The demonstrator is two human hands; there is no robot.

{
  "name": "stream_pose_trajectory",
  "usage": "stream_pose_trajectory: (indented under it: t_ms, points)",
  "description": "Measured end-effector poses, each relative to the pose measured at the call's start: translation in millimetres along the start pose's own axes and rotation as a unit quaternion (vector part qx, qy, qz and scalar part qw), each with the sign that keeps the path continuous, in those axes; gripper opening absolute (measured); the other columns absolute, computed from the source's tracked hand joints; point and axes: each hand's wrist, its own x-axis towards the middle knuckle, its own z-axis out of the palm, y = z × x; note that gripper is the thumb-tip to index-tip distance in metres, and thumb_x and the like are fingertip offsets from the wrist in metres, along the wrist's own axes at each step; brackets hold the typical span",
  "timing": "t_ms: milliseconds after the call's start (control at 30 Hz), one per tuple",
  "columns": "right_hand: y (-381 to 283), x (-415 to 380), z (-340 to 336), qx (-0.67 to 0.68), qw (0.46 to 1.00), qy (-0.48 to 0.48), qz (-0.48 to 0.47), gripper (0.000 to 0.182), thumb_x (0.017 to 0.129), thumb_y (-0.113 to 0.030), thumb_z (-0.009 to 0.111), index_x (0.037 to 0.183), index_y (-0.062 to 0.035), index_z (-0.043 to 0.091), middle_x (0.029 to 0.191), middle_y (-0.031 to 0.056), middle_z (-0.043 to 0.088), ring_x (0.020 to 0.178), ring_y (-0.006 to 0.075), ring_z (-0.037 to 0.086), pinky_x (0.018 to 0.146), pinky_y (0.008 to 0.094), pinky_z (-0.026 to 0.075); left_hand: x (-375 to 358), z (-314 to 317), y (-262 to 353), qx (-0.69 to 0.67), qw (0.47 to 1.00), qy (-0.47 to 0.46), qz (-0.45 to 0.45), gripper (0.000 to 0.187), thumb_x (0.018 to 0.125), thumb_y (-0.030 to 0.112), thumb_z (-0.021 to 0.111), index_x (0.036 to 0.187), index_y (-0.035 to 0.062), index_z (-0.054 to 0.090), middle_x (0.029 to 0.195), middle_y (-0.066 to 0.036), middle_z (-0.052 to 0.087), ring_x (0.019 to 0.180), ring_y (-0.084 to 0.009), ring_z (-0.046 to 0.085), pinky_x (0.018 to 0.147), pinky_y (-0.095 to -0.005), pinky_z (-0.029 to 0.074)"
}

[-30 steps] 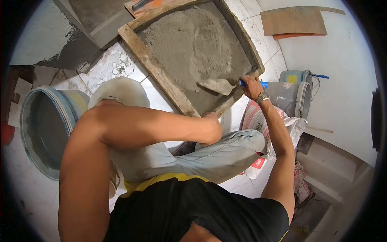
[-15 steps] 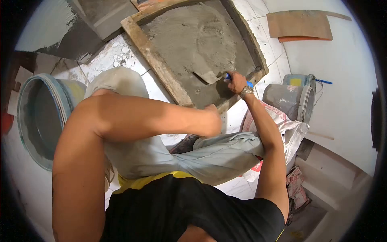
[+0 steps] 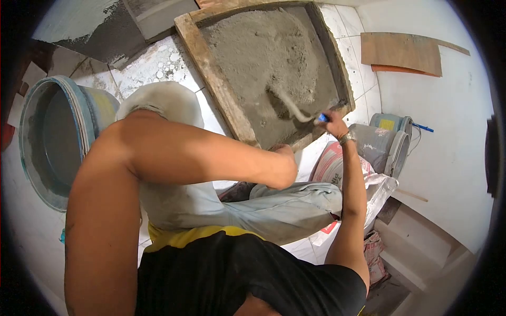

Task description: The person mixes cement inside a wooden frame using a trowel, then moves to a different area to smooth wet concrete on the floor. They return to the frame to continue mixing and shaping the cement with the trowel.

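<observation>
From the head camera, your right hand point(image 3: 334, 124) is clamped around the blue handle of a steel trowel point(image 3: 295, 109), whose thin blade is tilted on edge and digs into the grey cement mortar point(image 3: 269, 52) near the lower right corner of the pile. That mortar fills a square wooden-framed mixing tray point(image 3: 211, 79) lying on the white tiled floor point(image 3: 158, 66) in front of you, and your right hand sits just at the tray's near rim. A silver wristwatch point(image 3: 346, 138) is on your right wrist. Your left arm crosses in front of your bent knee, and your left hand point(image 3: 284, 152) lies close against the tray's near wooden edge; it is mostly hidden behind your forearm, so you cannot tell whether it is open or gripping anything. The two hands are apart, with the tray's corner between them. To your left stands a large blue-rimmed plastic bucket point(image 3: 58, 137), its inside coated grey. To your right, beside your right forearm, lie a printed cement sack point(image 3: 332, 163) and a small mortar-smeared grey bucket point(image 3: 382, 145) tipped on its side. Further off on the floor, a brown cardboard sheet point(image 3: 400, 51) lies flat, well apart from the tray.
</observation>
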Motion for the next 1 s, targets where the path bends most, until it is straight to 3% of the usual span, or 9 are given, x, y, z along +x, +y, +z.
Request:
stream_pose_trajectory:
  t_ms: [67,133,467,567,600,667,800,867,1000]
  points:
    - [24,12,29,-0.069,0.995,0.007,-0.073,0.039,0.077,-0.03,0.073,0.102,0.0001,0.066,0.082,0.0175,0.067,0.079,0.0295,0.065,0.073,0.0396,0.049,4,2,2,0.009,1.0,0.003,-0.001,0.023,0.076,0.02,0.07,0.096,0.0101,0.074,0.103,-0.007,0.071,0.092,-0.0254,0.066,0.071,-0.0425,0.047]
    - [-10,9,36,-0.095,0.994,0.037,-0.03,0.042,0.079,-0.032,0.07,0.106,-0.0009,0.065,0.091,0.023,0.067,0.088,0.0377,0.066,0.077,0.0428,0.049,-3,-3,1,0.009,1.0,0.004,0.003,0.023,0.076,0.019,0.07,0.096,0.01,0.074,0.104,-0.006,0.071,0.092,-0.0253,0.066,0.071,-0.0423,0.047]
    - [-10,72,53,-0.056,0.984,0.165,0.037,0.042,0.078,-0.031,0.065,0.109,-0.0022,0.063,0.093,0.0269,0.066,0.096,0.0447,0.062,0.08,0.0467,0.05,8,2,-7,-0.004,0.999,-0.022,-0.027,0.026,0.073,0.021,0.075,0.097,0.0114,0.074,0.101,-0.005,0.071,0.094,-0.0242,0.066,0.076,-0.0453,0.048]
    - [-17,58,40,0.237,0.957,0.129,0.108,0.029,0.087,-0.03,0.064,0.09,-0.0022,0.062,0.066,0.0029,0.057,0.051,0.0114,0.053,0.044,0.0296,0.042,8,1,-8,0.006,0.999,-0.031,-0.023,0.026,0.072,0.02,0.076,0.096,0.0108,0.074,0.101,-0.006,0.071,0.094,-0.0251,0.066,0.077,-0.0447,0.048]
    - [-24,50,30,0.237,0.957,0.128,0.107,0.029,0.087,-0.03,0.064,0.09,-0.0022,0.062,0.066,0.0029,0.057,0.051,0.0114,0.053,0.044,0.0296,0.042,6,0,-7,0.005,0.999,-0.031,-0.024,0.026,0.072,0.02,0.076,0.096,0.0108,0.074,0.101,-0.006,0.071,0.094,-0.0251,0.066,0.077,-0.0447,0.048]
    - [-25,37,13,0.475,0.865,0.048,0.154,0.03,0.091,-0.033,0.061,0.091,-0.0034,0.062,0.066,0.0024,0.057,0.051,0.0122,0.053,0.045,0.0289,0.043,2,0,-4,0.026,1.0,0.008,-0.016,0.027,0.07,0.02,0.077,0.095,0.0099,0.074,0.101,-0.007,0.071,0.092,-0.0259,0.066,0.075,-0.0439,0.047]
    - [-1,21,-2,0.314,0.947,0.032,0.058,0.027,0.088,-0.031,0.067,0.094,-0.0044,0.063,0.067,0.0006,0.058,0.054,0.0101,0.054,0.05,0.0274,0.045,-6,-3,3,-0.004,1.0,0.003,0.002,0.025,0.073,0.02,0.075,0.095,0.0092,0.074,0.1,-0.006,0.071,0.092,-0.0255,0.066,0.074,-0.043,0.046]
    - [4,14,-6,0.072,0.997,-0.017,0.007,0.029,0.079,-0.024,0.076,0.097,-0.0041,0.066,0.072,-0.0001,0.062,0.059,0.009,0.056,0.056,0.027,0.047,-6,3,6,-0.006,1.0,0.021,0.007,0.021,0.077,0.019,0.071,0.096,0.01,0.074,0.098,-0.005,0.071,0.091,-0.0246,0.066,0.073,-0.0426,0.045]
    - [14,25,19,-0.045,0.987,-0.107,-0.112,0.037,0.067,-0.015,0.078,0.102,-0.0043,0.07,0.083,0.0071,0.071,0.072,0.0172,0.064,0.07,0.032,0.052,-7,7,7,0.005,0.999,0.028,0.013,0.019,0.08,0.017,0.067,0.096,0.0106,0.073,0.097,-0.005,0.071,0.09,-0.0236,0.066,0.072,-0.0427,0.045]
